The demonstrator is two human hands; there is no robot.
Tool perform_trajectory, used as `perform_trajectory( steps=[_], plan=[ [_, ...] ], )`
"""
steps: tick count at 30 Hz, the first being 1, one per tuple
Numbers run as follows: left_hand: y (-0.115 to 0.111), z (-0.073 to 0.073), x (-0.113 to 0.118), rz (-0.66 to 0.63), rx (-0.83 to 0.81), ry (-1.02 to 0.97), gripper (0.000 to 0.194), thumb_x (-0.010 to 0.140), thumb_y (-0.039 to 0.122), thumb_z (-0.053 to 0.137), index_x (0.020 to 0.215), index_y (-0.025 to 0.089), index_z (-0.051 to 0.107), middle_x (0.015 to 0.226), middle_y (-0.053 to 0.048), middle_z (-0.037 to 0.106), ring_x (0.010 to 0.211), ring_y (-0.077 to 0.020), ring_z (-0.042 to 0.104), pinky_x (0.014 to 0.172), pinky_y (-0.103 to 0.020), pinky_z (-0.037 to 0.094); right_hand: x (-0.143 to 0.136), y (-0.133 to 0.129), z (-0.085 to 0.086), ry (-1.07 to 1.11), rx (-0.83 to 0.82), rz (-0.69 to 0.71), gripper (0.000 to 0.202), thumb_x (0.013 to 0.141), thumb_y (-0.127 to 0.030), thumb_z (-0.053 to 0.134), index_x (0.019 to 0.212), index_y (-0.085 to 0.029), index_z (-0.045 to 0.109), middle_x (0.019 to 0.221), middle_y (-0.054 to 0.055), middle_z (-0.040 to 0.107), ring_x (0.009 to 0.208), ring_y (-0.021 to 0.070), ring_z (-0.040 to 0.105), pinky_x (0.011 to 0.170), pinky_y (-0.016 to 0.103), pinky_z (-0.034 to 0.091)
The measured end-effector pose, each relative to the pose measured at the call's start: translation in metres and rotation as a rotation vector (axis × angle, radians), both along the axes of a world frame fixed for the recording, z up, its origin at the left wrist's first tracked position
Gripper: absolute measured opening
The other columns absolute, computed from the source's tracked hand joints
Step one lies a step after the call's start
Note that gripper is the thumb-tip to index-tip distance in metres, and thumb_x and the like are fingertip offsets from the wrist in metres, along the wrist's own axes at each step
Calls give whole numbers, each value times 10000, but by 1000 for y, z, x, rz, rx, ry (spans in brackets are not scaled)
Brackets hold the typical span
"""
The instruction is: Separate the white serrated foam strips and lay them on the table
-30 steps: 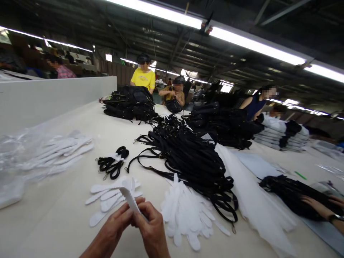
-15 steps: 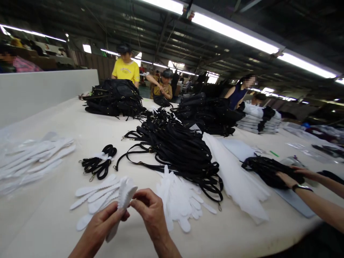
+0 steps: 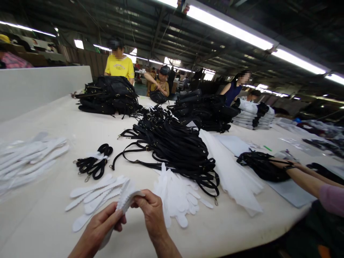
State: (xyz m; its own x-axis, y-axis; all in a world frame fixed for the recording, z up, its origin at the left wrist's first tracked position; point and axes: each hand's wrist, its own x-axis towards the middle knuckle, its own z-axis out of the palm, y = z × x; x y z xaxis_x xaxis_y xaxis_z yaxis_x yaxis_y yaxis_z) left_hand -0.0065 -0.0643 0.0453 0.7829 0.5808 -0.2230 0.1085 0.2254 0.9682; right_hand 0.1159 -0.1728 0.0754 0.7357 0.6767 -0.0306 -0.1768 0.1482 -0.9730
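Now folding a white scalloped strip over, where half a second ago only bending it: left hand pinching the lower part, right hand gripping the upper end, both clenched on it just above the table. Judging by that, shaping well under way. Lying just beside: loose white strips to the left, another white heap to the right. Crowding in behind: a tangled pile of black straps. Working further right: a co-worker's hands on a black bundle.
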Motion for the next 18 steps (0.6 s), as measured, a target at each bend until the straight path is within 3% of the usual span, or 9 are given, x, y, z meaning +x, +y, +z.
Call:
perform_trajectory(
  steps=[3,8,13,16,18],
  plan=[
    [1,-3,1,59,-78,11,433,663,564,792,863,181,768,678,-33,710,611,-179,634,586,-248,536,1,1,-3,3,-26,13,181,793,-344,704,798,-172,761,625,3,669,621,135,609,644,252,494],
    [9,-5,2,207,-367,14,483,627,508,839,954,164,743,958,-72,764,892,-237,699,773,-275,596,2,3,-24,67,-44,-77,270,790,-408,712,870,-152,747,692,39,703,604,141,619,598,258,486],
    [21,4,-7,285,-454,-82,372,716,422,806,967,165,709,730,16,681,641,-108,613,636,-186,566,42,-21,-33,38,-44,-361,339,785,-456,699,936,-152,710,664,7,650,601,132,579,618,267,485],
    [23,4,-8,267,-399,-4,402,667,387,837,934,109,721,733,-41,728,648,-155,662,650,-236,586,81,-48,-24,-156,-244,-368,382,771,-459,694,1028,-176,704,753,25,676,670,176,608,681,328,511],
    [22,1,-6,270,-385,66,400,606,359,865,869,88,732,743,-94,760,655,-213,703,662,-298,604,98,-63,-16,-391,-426,-387,408,742,-416,713,1096,-214,701,973,65,711,834,230,639,787,383,513]
  ],
)
